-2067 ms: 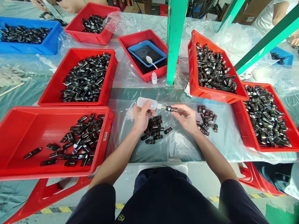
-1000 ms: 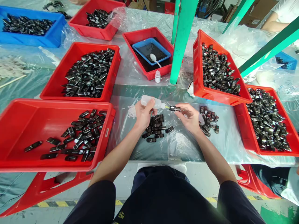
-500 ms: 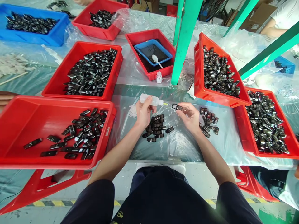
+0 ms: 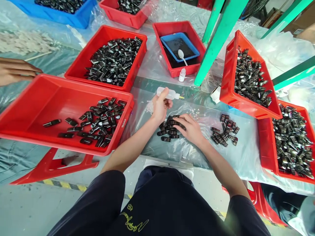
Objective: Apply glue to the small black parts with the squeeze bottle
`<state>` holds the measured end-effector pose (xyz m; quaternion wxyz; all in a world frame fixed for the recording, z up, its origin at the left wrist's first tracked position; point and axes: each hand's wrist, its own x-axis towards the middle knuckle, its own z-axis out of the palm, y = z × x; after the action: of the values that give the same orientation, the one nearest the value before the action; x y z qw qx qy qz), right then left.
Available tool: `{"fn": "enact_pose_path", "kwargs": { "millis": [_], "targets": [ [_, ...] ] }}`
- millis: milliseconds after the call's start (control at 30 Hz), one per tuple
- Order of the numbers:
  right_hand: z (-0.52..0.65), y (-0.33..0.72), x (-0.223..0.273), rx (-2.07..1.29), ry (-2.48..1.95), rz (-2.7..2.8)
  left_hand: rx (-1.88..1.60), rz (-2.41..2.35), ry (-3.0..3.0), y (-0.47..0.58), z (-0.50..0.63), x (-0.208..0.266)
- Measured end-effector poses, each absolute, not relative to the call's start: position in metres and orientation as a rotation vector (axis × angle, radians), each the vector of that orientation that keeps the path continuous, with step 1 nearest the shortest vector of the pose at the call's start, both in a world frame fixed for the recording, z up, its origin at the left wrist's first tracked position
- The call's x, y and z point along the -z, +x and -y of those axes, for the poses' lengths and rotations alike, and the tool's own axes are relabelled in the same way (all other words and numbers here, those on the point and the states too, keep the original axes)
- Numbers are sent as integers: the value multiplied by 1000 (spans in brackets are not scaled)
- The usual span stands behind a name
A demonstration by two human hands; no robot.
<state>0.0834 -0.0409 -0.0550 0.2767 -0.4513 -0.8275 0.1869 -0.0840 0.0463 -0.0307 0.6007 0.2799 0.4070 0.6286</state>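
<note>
My left hand point(image 4: 160, 106) is closed around a white squeeze bottle point(image 4: 172, 95). The bottle lies nearly level, its thin yellow tip pointing right. Just below and to the right, my right hand point(image 4: 192, 129) reaches onto a pile of small dark glossy clip-like pieces point(image 4: 166, 132). Its thumb and fingers are apart and touch pieces on the pile's right side; whether one is gripped is partly hidden. To the right of that hand lies a second group of similar dark pieces point(image 4: 222, 134). Tiny white bits point(image 4: 195, 113) are scattered beyond the right hand.
Red bins holding dark pieces stand at left point(image 4: 61, 142) and right point(image 4: 268, 157). A red tray point(image 4: 194, 32) with a blue tray point(image 4: 172, 36) and spoon point(image 4: 181, 55) sits ahead, near a small bottle point(image 4: 182, 75) and green post point(image 4: 214, 46). Another person's hand point(image 4: 17, 70) is at far left.
My right hand has moved left and down from the bottle tip to the pile, without the clip-like piece it held. One more piece lies in the right group. The view has shifted.
</note>
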Motion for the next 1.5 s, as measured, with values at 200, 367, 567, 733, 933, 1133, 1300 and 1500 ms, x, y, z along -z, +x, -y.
{"fn": "enact_pose_path", "kwargs": {
  "millis": [200, 367, 567, 733, 933, 1133, 1300, 1500],
  "targets": [
    [30, 107, 48, -509, -1263, 1974, -1445, -975, 658, -84, -46, 27],
    [21, 118, 53, -486, -1346, 1827, -1414, -947, 609, -87, -47, 25],
    [19, 120, 47, -404, -1442, 1892, -1353, -832, 526, -87, -48, 30],
    [19, 139, 9, -266, -1969, 1985, -1340, -806, 441, -85, -46, 27],
    [22, 189, -33, -83, -2669, 2039, -1325, -789, 420, -85, -46, 19],
    [24, 195, -31, -159, -2857, 2068, -1302, -753, 460, -85, -42, 16],
    [15, 175, -28, -193, -2819, 2155, -1289, -747, 458, -85, -40, 15],
    [4, 163, -33, -160, -2760, 2276, -1277, -751, 462, -87, -41, 13]
  ]
}}
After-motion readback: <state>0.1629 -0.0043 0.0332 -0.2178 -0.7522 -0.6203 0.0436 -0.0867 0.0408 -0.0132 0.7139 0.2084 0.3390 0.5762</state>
